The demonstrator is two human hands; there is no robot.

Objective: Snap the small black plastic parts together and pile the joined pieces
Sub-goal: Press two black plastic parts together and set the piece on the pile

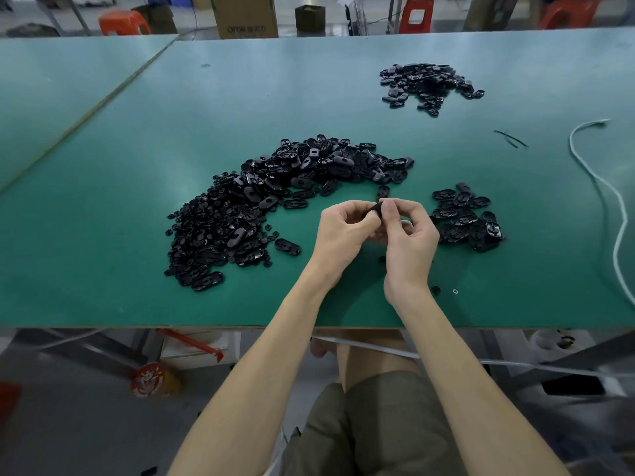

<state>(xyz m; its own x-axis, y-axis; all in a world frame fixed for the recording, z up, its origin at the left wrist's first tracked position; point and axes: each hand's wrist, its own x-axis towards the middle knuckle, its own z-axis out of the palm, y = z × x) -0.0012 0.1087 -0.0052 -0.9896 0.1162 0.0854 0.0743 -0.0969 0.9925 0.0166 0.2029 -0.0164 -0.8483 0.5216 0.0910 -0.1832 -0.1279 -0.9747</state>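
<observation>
Above the green table (137,297), my left hand (340,231) and my right hand (409,235) meet and pinch one small black plastic part (375,210) between thumbs and fingertips. Most of that part is hidden by my fingers. A large curved heap of loose black oval parts (275,194) lies to the left and beyond my hands. A smaller pile of black oval pieces (467,218) sits just right of my right hand. Another pile of black parts (426,85) lies far back on the right.
A white cable (615,201) snakes along the table's right side. Thin black strands (511,138) lie right of centre. Two tiny parts (436,290) rest near the front edge by my right wrist. Cardboard boxes (244,15) and orange stools stand beyond the table.
</observation>
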